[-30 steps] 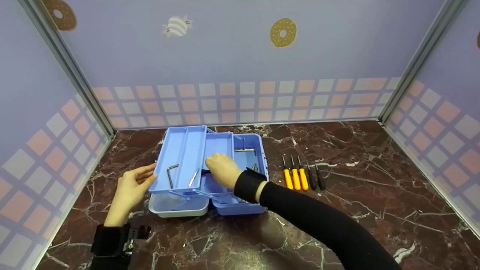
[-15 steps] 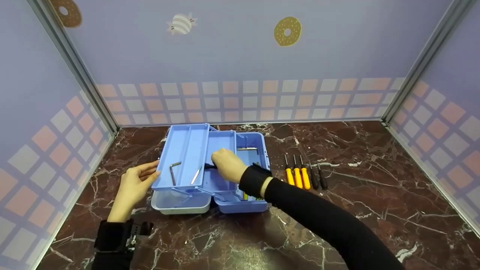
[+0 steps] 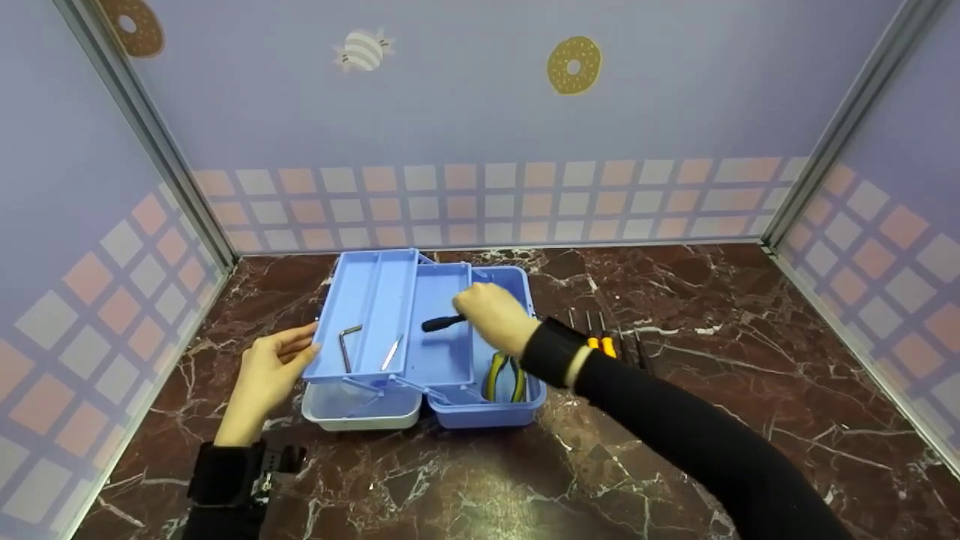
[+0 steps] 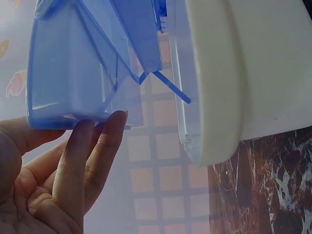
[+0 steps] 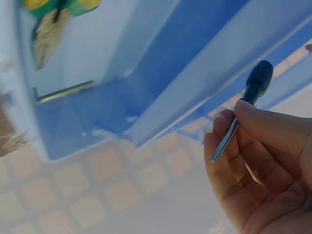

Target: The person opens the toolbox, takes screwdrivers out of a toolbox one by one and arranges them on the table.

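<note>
A blue toolbox (image 3: 487, 420) stands with its stepped trays spread to the left. My left hand (image 3: 264, 371) pinches the outer edge of the upper tray (image 3: 390, 289), with fingertips against its rim in the left wrist view. My right hand (image 3: 495, 319) is above the lower tray (image 3: 442, 360) and the toolbox's base. It holds a screwdriver (image 5: 258, 80) by the shank between thumb and fingers, the black handle pointing away from the palm. A hex key (image 3: 346, 349) and a slim silvery pointed piece (image 3: 391, 352) lie in the upper tray.
Pliers (image 3: 504, 376) with yellow-green handles and another hex key (image 5: 66, 91) lie in the toolbox base. Several screwdrivers (image 3: 607, 346), yellow-handled and black-handled, lie right of the toolbox, partly behind the right arm. The pale lid (image 3: 361, 421) is under the trays.
My right hand has moved right from the upper tray's inner edge, bringing the screwdriver along. More of its black handle and the pliers show now. The left hand stays on the tray edge.
</note>
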A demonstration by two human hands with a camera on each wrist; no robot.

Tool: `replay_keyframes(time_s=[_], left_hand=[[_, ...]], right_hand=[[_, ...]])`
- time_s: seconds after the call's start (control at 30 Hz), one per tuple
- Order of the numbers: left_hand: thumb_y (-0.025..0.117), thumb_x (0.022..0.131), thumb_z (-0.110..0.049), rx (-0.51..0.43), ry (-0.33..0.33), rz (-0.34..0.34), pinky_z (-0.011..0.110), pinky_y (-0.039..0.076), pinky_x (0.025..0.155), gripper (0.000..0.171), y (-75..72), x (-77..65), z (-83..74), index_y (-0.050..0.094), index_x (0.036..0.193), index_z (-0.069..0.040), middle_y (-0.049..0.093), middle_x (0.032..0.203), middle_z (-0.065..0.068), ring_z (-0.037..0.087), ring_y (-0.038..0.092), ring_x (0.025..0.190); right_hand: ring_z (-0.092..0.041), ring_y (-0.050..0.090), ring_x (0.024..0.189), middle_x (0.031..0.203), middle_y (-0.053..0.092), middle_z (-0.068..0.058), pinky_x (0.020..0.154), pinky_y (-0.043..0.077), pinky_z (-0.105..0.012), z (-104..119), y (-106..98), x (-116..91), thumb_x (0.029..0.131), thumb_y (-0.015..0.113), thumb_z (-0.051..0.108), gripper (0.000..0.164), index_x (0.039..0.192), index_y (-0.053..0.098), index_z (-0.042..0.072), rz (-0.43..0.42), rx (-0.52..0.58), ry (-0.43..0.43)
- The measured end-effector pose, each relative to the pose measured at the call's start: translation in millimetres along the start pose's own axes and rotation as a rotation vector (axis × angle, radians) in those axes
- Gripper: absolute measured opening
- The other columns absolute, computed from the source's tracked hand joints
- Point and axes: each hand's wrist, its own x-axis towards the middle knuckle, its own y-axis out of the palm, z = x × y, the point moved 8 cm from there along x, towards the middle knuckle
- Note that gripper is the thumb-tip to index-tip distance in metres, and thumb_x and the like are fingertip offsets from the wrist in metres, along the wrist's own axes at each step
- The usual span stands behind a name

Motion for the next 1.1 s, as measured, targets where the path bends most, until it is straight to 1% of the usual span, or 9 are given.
replay_keyframes(time_s=[0.1, 0.17, 0.33, 0.57, 0.63, 0.77, 0.87, 0.93, 1.1], left_hand=[[0.062, 0.096, -0.007, 0.012, 0.003, -0.002, 0.005, 0.051, 0.083, 0.037, -0.3, 0.5, -0.4, 0.060, 0.131, 0.005, 0.066, 0.120, 0.027, 0.039, 0.066, 0.111], [0.062, 0.096, -0.007, 0.012, 0.007, -0.004, 0.004, 0.050, 0.083, 0.037, -0.2, 0.4, -1.0, 0.060, 0.131, 0.005, 0.067, 0.119, 0.028, 0.039, 0.067, 0.111], [0.062, 0.096, -0.007, 0.001, 0.018, -0.011, -0.001, 0.046, 0.079, 0.036, -0.7, 0.7, -2.9, 0.060, 0.130, 0.006, 0.067, 0.119, 0.029, 0.040, 0.066, 0.111], [0.062, 0.096, -0.005, -0.007, 0.014, -0.017, -0.004, 0.044, 0.076, 0.036, -0.2, 0.8, -1.6, 0.061, 0.129, 0.007, 0.066, 0.118, 0.029, 0.040, 0.066, 0.110], [0.062, 0.096, -0.005, -0.008, 0.015, -0.017, -0.003, 0.044, 0.077, 0.036, -0.2, 0.7, -1.3, 0.060, 0.129, 0.007, 0.066, 0.118, 0.029, 0.040, 0.066, 0.110], [0.063, 0.096, -0.005, -0.010, 0.010, -0.018, -0.003, 0.045, 0.078, 0.036, -1.0, 0.8, -1.0, 0.061, 0.129, 0.007, 0.066, 0.119, 0.029, 0.039, 0.066, 0.110], [0.063, 0.096, -0.005, -0.014, 0.006, -0.015, -0.003, 0.044, 0.078, 0.036, -1.2, 0.7, -0.7, 0.060, 0.129, 0.007, 0.066, 0.119, 0.029, 0.040, 0.065, 0.112], [0.063, 0.096, -0.006, -0.018, 0.003, -0.011, -0.002, 0.045, 0.079, 0.036, -0.8, 0.4, 0.3, 0.060, 0.130, 0.007, 0.065, 0.120, 0.029, 0.040, 0.065, 0.113], [0.063, 0.096, -0.008, -0.009, 0.000, -0.009, 0.004, 0.049, 0.083, 0.037, -0.5, -0.4, 1.2, 0.060, 0.130, 0.005, 0.066, 0.120, 0.029, 0.039, 0.066, 0.112]], right_hand=[[-0.030, 0.070, 0.084, 0.090, 0.074, -0.015, 0.077, 0.062, -0.037, -19.2, -8.7, -8.5, 0.091, 0.062, -0.004, 0.014, 0.098, 0.072, 0.001, 0.026, 0.041, 0.039], [-0.029, 0.070, 0.082, 0.089, 0.074, -0.013, 0.076, 0.062, -0.037, -33.2, -14.8, -16.0, 0.090, 0.064, -0.002, 0.014, 0.099, 0.073, 0.003, 0.012, 0.032, 0.041], [-0.029, 0.069, 0.073, 0.082, 0.074, -0.011, 0.071, 0.061, -0.041, -70.5, -31.6, -39.1, 0.088, 0.067, 0.001, 0.006, 0.088, 0.071, 0.005, -0.106, 0.015, 0.007], [-0.031, 0.070, 0.072, 0.084, 0.075, -0.014, 0.070, 0.061, -0.043, -117.9, -43.2, -75.9, 0.085, 0.070, -0.002, 0.006, 0.088, 0.068, 0.003, -0.221, 0.105, -0.011], [-0.031, 0.071, 0.073, 0.084, 0.075, -0.014, 0.069, 0.061, -0.044, -128.8, -42.8, -86.4, 0.084, 0.071, -0.002, 0.008, 0.087, 0.066, 0.003, -0.247, 0.093, -0.029], [-0.031, 0.070, 0.071, 0.086, 0.073, -0.014, 0.067, 0.061, -0.043, -146.0, -38.0, -107.6, 0.082, 0.073, -0.005, 0.015, 0.094, 0.067, 0.003, -0.298, 0.021, -0.095], [-0.028, 0.068, 0.066, 0.080, 0.070, -0.012, 0.061, 0.061, -0.039, -155.5, -31.7, -123.5, 0.080, 0.074, -0.005, 0.017, 0.092, 0.065, 0.003, -0.325, -0.038, -0.158], [-0.025, 0.066, 0.062, 0.076, 0.066, -0.010, 0.057, 0.059, -0.036, -161.8, -26.2, -133.8, 0.078, 0.077, -0.002, 0.018, 0.087, 0.062, 0.003, -0.335, -0.075, -0.192], [-0.023, 0.063, 0.058, 0.073, 0.064, -0.009, 0.053, 0.058, -0.033, -179.4, -14.1, -160.3, 0.075, 0.078, -0.003, 0.021, 0.083, 0.060, 0.003, -0.351, -0.122, -0.260]])
